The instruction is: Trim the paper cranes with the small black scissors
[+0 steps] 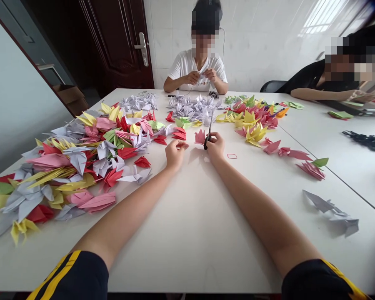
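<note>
My right hand (215, 146) grips a pair of black-handled scissors (208, 134) with the blades pointing up. A pink folded paper crane (200, 137) lies on the white table (187, 250) just left of the blades, not touching them. My left hand (176, 153) hovers close by with curled fingers and shows nothing in them. A thin red loop (231, 156) lies to the right of my right hand. Large heaps of folded paper cranels in red, pink, yellow, green and grey spread out on both sides, the biggest heap (81, 160) at the left.
A seated person (196, 73) across the table works with both hands behind a grey crane heap (192, 107). Another person's arm (325, 95) rests at the right, near scissors (373, 111) and a dark string (367, 141). Grey cranes (331, 212) lie near the right edge.
</note>
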Motion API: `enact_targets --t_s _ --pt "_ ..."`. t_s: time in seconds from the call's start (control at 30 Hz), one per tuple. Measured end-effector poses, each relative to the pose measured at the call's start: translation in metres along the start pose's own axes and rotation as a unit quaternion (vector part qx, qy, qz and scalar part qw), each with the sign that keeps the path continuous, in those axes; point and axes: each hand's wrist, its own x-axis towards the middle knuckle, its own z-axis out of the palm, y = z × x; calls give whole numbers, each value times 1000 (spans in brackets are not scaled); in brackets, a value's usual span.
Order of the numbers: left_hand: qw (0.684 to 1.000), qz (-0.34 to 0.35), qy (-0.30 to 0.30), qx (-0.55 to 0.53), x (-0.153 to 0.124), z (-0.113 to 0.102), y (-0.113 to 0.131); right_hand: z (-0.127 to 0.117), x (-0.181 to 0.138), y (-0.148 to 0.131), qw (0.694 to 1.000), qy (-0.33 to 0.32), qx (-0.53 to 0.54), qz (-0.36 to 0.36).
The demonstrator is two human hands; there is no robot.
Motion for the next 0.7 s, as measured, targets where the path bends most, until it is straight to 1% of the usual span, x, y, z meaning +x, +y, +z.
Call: enact_targets --t_s 0.17,0.23,0.37,0.5,0.57,0.7 --pt "999 -33 16 0 12 1 -14 -1 -2 -1 999 -19 33 4" --pt "1000 -27 2 -1 15 3 -17 -1 -3 -5 998 -41 52 10" --pt "997 -2 -73 -32 21 6 -19 -7 -7 -12 993 -96 62 25" --pt "979 -1 -180 -94 22 3 -17 -19 -18 -15 982 -162 88 32" --pt "971 -1 -213 -112 20 0 -14 -25 -26 -15 979 -170 101 40" --pt "965 11 -232 -124 16 -1 -11 -31 -38 -15 983 -147 104 35"
